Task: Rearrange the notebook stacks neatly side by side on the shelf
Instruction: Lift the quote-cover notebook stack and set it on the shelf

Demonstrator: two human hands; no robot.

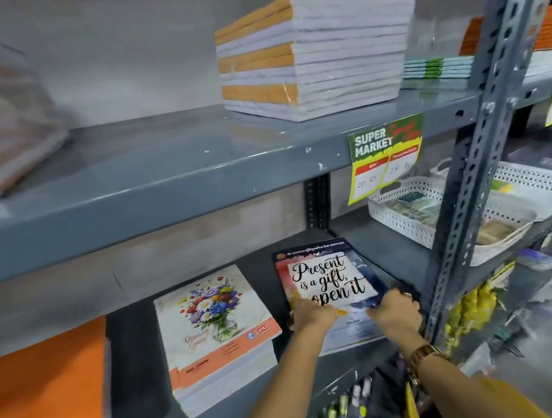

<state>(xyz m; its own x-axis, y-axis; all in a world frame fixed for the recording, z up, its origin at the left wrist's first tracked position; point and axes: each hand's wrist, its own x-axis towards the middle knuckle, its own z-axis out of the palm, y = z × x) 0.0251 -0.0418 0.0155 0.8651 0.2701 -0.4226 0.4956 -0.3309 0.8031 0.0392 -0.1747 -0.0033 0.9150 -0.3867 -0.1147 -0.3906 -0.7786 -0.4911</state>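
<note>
Now your left hand and right hand pinch the slogan notebook; square it onto its stack just beneath, parallel to the floral stack left of your grip.

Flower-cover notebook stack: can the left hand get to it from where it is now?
Probably yes. The left hand grips the "Present is a gift" notebook, and only bare shelf separates it from the flower-cover stack; it must let go first.
</note>
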